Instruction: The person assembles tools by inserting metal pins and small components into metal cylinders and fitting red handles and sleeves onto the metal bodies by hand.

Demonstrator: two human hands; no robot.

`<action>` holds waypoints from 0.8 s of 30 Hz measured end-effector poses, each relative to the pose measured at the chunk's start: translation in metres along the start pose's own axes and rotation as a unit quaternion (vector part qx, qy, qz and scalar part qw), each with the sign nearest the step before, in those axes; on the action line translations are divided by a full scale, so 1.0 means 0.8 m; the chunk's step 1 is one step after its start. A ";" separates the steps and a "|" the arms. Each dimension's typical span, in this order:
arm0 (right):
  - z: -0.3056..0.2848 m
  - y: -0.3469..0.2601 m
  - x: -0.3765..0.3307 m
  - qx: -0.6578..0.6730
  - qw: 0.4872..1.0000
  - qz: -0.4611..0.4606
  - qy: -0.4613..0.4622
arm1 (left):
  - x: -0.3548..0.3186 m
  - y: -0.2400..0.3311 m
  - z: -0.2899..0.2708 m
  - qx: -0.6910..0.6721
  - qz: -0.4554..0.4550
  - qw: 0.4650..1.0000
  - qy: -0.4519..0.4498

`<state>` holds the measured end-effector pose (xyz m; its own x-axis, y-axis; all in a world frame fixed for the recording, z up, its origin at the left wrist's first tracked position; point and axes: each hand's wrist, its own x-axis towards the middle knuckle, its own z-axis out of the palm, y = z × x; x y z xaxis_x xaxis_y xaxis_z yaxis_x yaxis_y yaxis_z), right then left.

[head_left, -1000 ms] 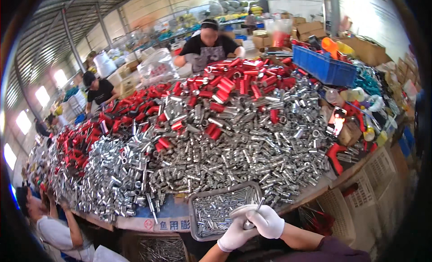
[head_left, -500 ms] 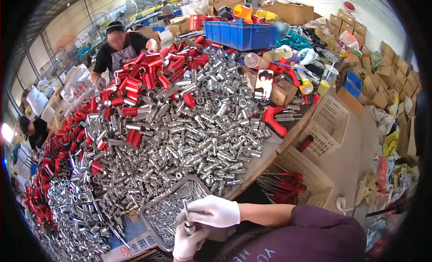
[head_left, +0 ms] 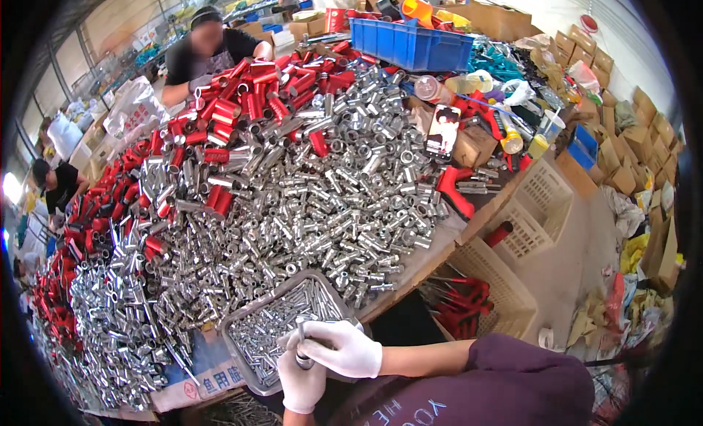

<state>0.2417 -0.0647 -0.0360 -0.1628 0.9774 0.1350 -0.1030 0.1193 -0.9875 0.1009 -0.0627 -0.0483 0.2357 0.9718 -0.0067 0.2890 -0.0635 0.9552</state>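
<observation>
Both my hands wear white gloves and meet over the near edge of a grey plastic tray [head_left: 233,356]. My left hand [head_left: 302,386] is closed round a short silver metal sleeve [head_left: 304,362], its open end facing up. Above it, my right hand [head_left: 344,347] pinches a thin metal pin [head_left: 300,328], held nearly upright over the sleeve. Fingers hide the pin's lower end, so I cannot tell whether it is inside the sleeve. Many small silver pins [head_left: 274,320] lie loose in the tray.
A large heap of silver metal fittings [head_left: 329,199] covers the table, with red handles [head_left: 256,104] behind. A blue crate [head_left: 410,45] and a phone [head_left: 443,131] stand farther back. Beige baskets [head_left: 498,279] sit right of the table edge. A co-worker [head_left: 209,49] leans over the far side.
The view has shifted slightly, with the heap appearing a little to the right. My hands keep their hold on the sleeve and pin. The co-worker bends lower, reaching toward the red handles.
</observation>
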 end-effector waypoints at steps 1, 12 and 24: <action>-0.003 -0.007 0.004 -0.018 1.000 0.009 -0.019 | -0.001 0.011 -0.009 0.029 0.016 0.999 0.007; 0.036 0.011 -0.003 0.202 0.930 0.308 -0.004 | -0.006 -0.004 -0.027 -0.477 0.028 0.769 0.423; 0.038 0.008 -0.004 0.200 0.940 0.242 -0.131 | -0.036 0.102 -0.239 -0.386 0.430 0.797 0.176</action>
<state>0.2120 -0.0721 -0.0404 -0.5162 0.8173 -0.2561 -0.3060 -0.4552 -0.8362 -0.0594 -0.0525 0.0861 -0.2763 0.6569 0.7015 -0.5281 -0.7137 0.4603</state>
